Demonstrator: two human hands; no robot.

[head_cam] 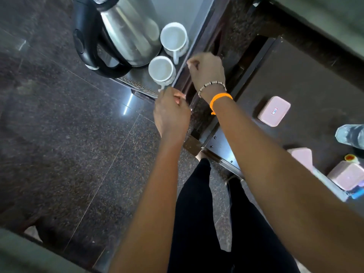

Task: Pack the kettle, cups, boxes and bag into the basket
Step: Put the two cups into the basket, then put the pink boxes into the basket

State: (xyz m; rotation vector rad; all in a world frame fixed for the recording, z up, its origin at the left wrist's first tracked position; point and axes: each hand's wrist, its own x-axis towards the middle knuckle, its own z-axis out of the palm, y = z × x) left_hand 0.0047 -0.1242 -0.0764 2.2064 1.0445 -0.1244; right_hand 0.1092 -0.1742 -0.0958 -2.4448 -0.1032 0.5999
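A steel kettle (pixel 128 34) with a black handle stands in the metal basket (pixel 141 88), held out over the floor. Two white cups (pixel 173 37) (pixel 161 68) sit beside the kettle, along the basket's right side. My left hand (pixel 171 115) is curled around the basket's near corner, just below the closer cup's handle. My right hand (pixel 206 73), with a bead bracelet and an orange band at the wrist, is closed in a fist on the basket's right rim. Pink boxes (pixel 274 111) (pixel 346 175) and a clear plastic bag (pixel 351 135) lie on the dark table at the right.
The dark table (pixel 295 75) has a metal frame along its near edge. A third pink box (pixel 301 157) shows partly behind my right forearm. A small orange-capped bottle (pixel 351 158) stands by the boxes. Below are speckled granite floor tiles (pixel 69 125) and my legs in black trousers.
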